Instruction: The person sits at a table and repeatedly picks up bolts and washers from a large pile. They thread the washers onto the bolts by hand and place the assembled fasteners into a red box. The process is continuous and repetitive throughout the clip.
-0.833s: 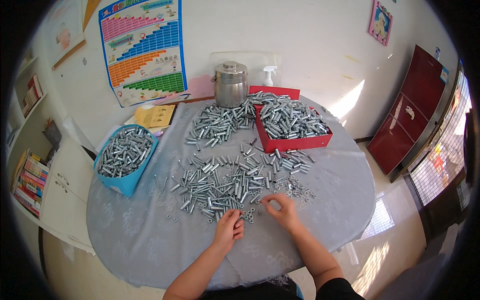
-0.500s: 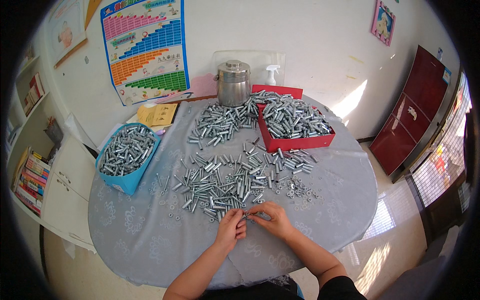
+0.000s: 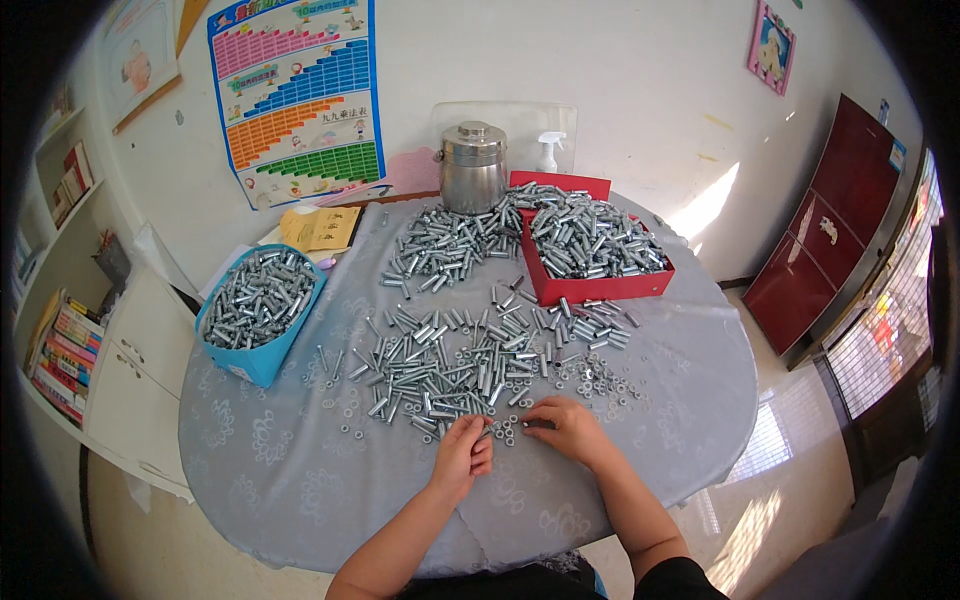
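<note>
Thumb and fingertips of my left hand (image 3: pixel 462 455) are pinched on a thin metal bolt (image 3: pixel 489 429), whose end shows past the fingertips; the rest is hidden in the hand. My right hand (image 3: pixel 566 430) is a short way to the right, its fingertips pressed together low over the table. A tiny bright bit shows at those fingertips, too small to name. Several loose nuts (image 3: pixel 511 432) lie between the two hands. Just beyond them spreads a pile of metal sleeves and bolts (image 3: pixel 440 365), with more nuts and washers (image 3: pixel 600 383) at its right side.
A blue tub (image 3: pixel 262 362) full of assembled metal anchors stands at the left. At the back right is a heaped red box (image 3: pixel 606 288), beside another pile of anchors (image 3: pixel 440 245). A steel pot (image 3: pixel 474 170) and white spray bottle (image 3: pixel 549 152) stand behind on the grey tablecloth (image 3: pixel 300 460).
My right hand has come away from my left and moved right to the loose nuts. The left hand keeps its place with the bolt.
</note>
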`<state>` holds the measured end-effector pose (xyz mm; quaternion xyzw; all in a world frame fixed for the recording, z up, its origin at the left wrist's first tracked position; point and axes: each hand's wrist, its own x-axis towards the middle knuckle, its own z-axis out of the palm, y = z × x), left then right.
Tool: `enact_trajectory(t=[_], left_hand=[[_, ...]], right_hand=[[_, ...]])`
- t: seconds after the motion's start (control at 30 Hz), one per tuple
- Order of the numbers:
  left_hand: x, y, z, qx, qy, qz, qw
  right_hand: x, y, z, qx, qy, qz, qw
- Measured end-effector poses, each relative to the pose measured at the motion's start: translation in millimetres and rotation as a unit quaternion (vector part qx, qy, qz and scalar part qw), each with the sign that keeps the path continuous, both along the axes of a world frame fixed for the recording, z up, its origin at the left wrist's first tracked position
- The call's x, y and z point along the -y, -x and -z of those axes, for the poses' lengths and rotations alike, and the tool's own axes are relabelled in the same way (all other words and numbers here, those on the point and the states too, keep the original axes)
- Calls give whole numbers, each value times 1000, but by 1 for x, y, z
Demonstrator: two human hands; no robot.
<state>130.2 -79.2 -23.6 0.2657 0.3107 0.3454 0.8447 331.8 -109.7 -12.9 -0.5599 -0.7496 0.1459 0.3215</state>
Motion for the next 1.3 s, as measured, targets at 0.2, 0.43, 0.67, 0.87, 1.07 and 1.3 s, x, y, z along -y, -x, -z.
enact_trajectory(t=[0.2, 0.43, 0.67, 0.87, 1.07, 1.3], left_hand=[[2, -1, -4, -49, 1, 5, 999], [4, -2, -4, -58, -6, 13, 998], [8, -5, -8, -88, -49, 13, 995], [3, -2, -4, -70, -32, -24, 997], [0, 3, -6, -44, -41, -39, 997], [2, -1, -3, -31, -63, -46, 996]], right_hand=[[5, 20, -18, -180, 48, -3, 982], [3, 27, -14, -178, -29, -52, 982], [5, 23, -8, -148, 95, -27, 984], [5, 30, -11, -279, 139, -9, 950], [7, 28, -2, -272, 169, -29, 947], [8, 31, -3, -327, 169, -62, 928]])
